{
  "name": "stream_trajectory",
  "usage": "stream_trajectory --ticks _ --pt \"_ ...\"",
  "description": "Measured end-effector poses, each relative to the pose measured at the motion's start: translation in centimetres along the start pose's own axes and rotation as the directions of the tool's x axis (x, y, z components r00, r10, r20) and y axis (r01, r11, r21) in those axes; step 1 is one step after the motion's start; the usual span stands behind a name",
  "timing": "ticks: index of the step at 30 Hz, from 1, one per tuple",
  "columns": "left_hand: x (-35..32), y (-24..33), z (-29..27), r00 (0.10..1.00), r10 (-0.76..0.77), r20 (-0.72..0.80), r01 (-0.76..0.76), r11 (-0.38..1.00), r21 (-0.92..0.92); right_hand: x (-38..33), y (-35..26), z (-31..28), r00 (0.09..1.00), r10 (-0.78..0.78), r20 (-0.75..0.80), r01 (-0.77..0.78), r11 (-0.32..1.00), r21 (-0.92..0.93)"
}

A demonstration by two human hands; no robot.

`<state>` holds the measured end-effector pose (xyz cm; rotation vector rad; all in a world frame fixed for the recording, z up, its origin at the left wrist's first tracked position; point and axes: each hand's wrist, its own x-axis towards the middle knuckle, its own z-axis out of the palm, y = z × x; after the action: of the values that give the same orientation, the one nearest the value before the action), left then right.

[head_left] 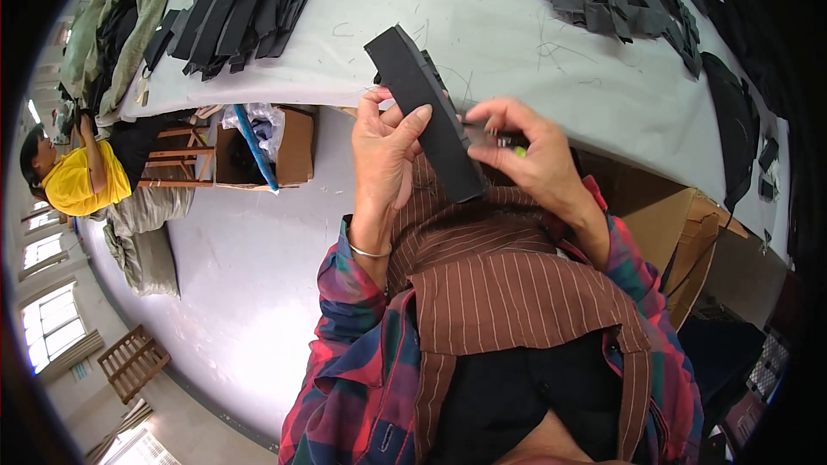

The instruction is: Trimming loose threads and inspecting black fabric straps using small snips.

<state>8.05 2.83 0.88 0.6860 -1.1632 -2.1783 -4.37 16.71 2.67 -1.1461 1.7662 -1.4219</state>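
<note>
Our left hand (383,151) clamps the black fabric strip (426,112) just off the table (413,26) edge; our right hand (525,151) pinches a small tool (508,142) beside it (light, floppy, best gripped mid-length).

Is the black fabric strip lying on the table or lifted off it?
Lifted. The left hand grips the black fabric strip in the air before the table; the right hand touches its edge.

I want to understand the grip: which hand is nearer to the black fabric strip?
Left. The left hand grips the black fabric strip; the right hand only touches its lower edge, holding a small tool.
</note>
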Motion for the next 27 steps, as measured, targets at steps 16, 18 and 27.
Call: stream_trajectory --ticks 16,18,27 --pt "-0.7 0.0 1.1 0.994 -0.046 0.104 0.045 0.999 0.004 4.3 1.2 0.0 0.82 -0.53 -0.217 0.291 0.712 -0.638" --pt "-0.5 -0.1 0.9 0.993 -0.047 0.104 0.048 0.999 -0.008 4.2 1.3 -0.1 0.823 -0.526 -0.215 0.285 0.71 -0.644" --pt "-0.5 -0.2 1.0 0.996 -0.041 0.082 0.041 0.999 -0.005 4.0 0.8 -0.5 0.834 -0.508 -0.215 0.28 0.726 -0.629"
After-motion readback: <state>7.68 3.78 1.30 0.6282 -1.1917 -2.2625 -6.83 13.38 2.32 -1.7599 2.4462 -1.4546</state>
